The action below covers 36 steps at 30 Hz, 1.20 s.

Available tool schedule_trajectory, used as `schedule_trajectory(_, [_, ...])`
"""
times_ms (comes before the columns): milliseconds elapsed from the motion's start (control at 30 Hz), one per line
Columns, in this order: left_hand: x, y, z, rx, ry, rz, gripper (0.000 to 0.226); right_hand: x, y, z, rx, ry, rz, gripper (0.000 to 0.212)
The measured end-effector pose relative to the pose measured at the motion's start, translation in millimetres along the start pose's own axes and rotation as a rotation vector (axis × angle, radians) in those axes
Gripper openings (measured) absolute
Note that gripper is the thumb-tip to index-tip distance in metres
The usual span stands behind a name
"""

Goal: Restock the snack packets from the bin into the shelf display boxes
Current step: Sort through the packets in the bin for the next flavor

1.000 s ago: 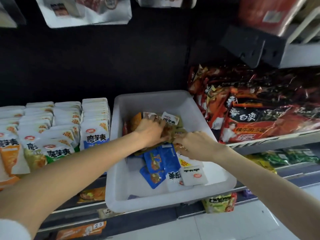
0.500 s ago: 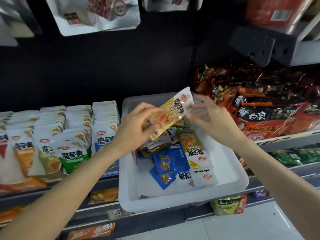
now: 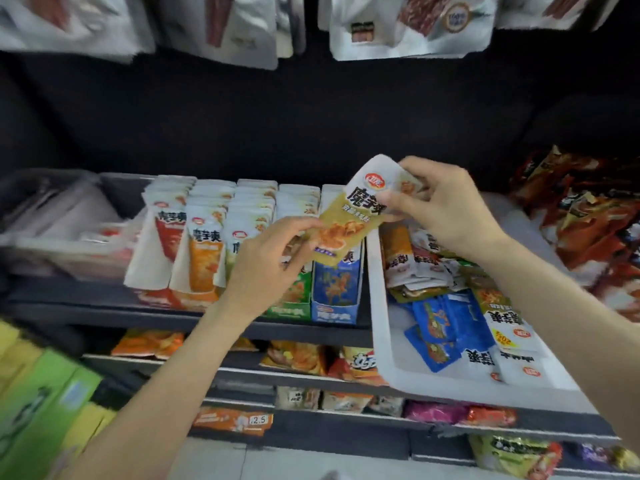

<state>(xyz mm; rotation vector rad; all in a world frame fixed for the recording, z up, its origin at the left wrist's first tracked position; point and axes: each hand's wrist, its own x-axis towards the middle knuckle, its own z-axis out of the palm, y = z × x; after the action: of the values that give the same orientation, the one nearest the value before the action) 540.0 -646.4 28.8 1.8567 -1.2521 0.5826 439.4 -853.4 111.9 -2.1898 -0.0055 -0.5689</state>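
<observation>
Both hands hold a yellow and white snack packet (image 3: 349, 220) in the air, above the blue display box (image 3: 335, 292). My left hand (image 3: 273, 258) pinches its lower end. My right hand (image 3: 440, 209) grips its white top end, with what looks like a second packet behind it. The white bin (image 3: 381, 341) sits on the shelf at the right, with several blue, white and yellow packets (image 3: 446, 327) loose inside. Left of the bin stands a row of display boxes (image 3: 207, 251) filled with upright packets.
Red noodle bags (image 3: 588, 230) lie to the right of the bin. White pouches (image 3: 398, 26) hang above. Lower shelves (image 3: 311, 379) hold orange and yellow snack bags. A green and yellow pack (image 3: 38, 403) is blurred at the lower left.
Both hands lifted the yellow packet out of the bin and carried it left, over the display boxes. The view has swung left, so the bin now sits at the right.
</observation>
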Motion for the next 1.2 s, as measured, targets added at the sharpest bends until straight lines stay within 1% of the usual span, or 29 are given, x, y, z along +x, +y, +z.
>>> schedule_trajectory(67, [-13.1, -17.7, -18.5, 0.099, 0.122, -0.073, 0.029, 14.2, -14.3, 21.4, -0.063, 0.058, -0.074, 0.014])
schedule_trajectory(133, [-28.7, -35.1, -40.3, 0.105, 0.226, -0.228, 0.033, 30.6, -24.8, 42.6, -0.024, 0.108, -0.101, 0.017])
schedule_trajectory(167, [-36.4, -43.8, -50.7, 0.098, 0.239, -0.314, 0.033, 40.0, -29.0, 54.5, -0.021, 0.116, -0.108, 0.019])
schedule_trajectory(200, [-43.4, -51.7, -59.7, 0.111, 0.214, -0.393, 0.033, 50.0, -31.3, 66.4, -0.063, 0.115, -0.131, 0.021])
schedule_trajectory(267, [-56.4, -66.0, -69.4, 0.234, 0.066, -0.475, 0.027, 68.1, -34.0, 92.0, -0.214, 0.088, -0.207, 0.019])
schedule_trajectory(300, [-62.4, -70.9, -70.4, 0.304, -0.024, -0.475, 0.022, 75.5, -34.2, 104.2, -0.287, 0.071, -0.231, 0.017])
schedule_trajectory(367, [-72.5, -75.8, -68.6, 0.361, -0.163, -0.436, 0.015, 85.2, -32.8, 125.0, -0.433, 0.015, -0.249, 0.014])
schedule_trajectory(433, [-80.0, -77.4, -64.1, 0.358, -0.227, -0.38, 0.011, 89.0, -29.6, 139.5, -0.608, -0.059, -0.253, 0.016])
schedule_trajectory(500, [-83.3, -78.9, -61.6, 0.367, -0.24, -0.362, 0.008, 89.5, -27.6, 148.3, -0.706, -0.144, -0.243, 0.014])
schedule_trajectory(633, [-81.7, -82.3, -60.3, 0.395, -0.258, -0.335, 0.007, 87.8, -21.4, 162.2, -0.851, -0.318, -0.205, 0.032])
schedule_trajectory(733, [-78.8, -82.0, -61.3, 0.414, -0.276, -0.313, 0.008, 83.0, -12.9, 174.7, -0.901, -0.415, -0.217, 0.027])
schedule_trajectory(800, [-75.8, -81.3, -61.3, 0.432, -0.297, -0.315, 0.008, 82.1, -10.2, 178.2, -0.938, -0.472, -0.213, 0.039])
schedule_trajectory(833, [-73.1, -80.1, -61.3, 0.441, -0.299, -0.32, 0.01, 82.6, -11.1, 176.9, -0.904, -0.464, -0.205, 0.041])
schedule_trajectory(900, [-64.4, -73.3, -61.0, 0.463, -0.25, -0.313, 0.019, 84.5, -14.1, 167.8, -0.767, -0.367, -0.227, 0.036])
schedule_trajectory(933, [-58.6, -67.3, -61.0, 0.466, -0.193, -0.293, 0.025, 83.5, -15.0, 158.9, -0.688, -0.28, -0.276, 0.031])
schedule_trajectory(1000, [-45.3, -49.5, -58.3, 0.397, 0.007, -0.214, 0.03, 72.6, -14.4, 133.4, -0.564, -0.066, -0.402, 0.023])
schedule_trajectory(1067, [-32.2, -29.1, -46.2, 0.272, 0.233, -0.088, 0.026, 49.7, -9.6, 100.2, -0.586, 0.122, -0.546, 0.021])
schedule_trajectory(1100, [-25.6, -18.8, -36.2, 0.204, 0.301, -0.031, 0.024, 35.0, -2.0, 83.2, -0.635, 0.176, -0.584, 0.021])
schedule_trajectory(1133, [-18.8, -8.7, -23.6, 0.127, 0.326, 0.014, 0.023, 19.0, 8.7, 66.3, -0.682, 0.207, -0.583, 0.02])
schedule_trajectory(1200, [-3.7, 12.4, 4.9, -0.057, 0.269, 0.052, 0.02, -15.5, 35.0, 33.3, -0.755, 0.207, -0.471, 0.02])
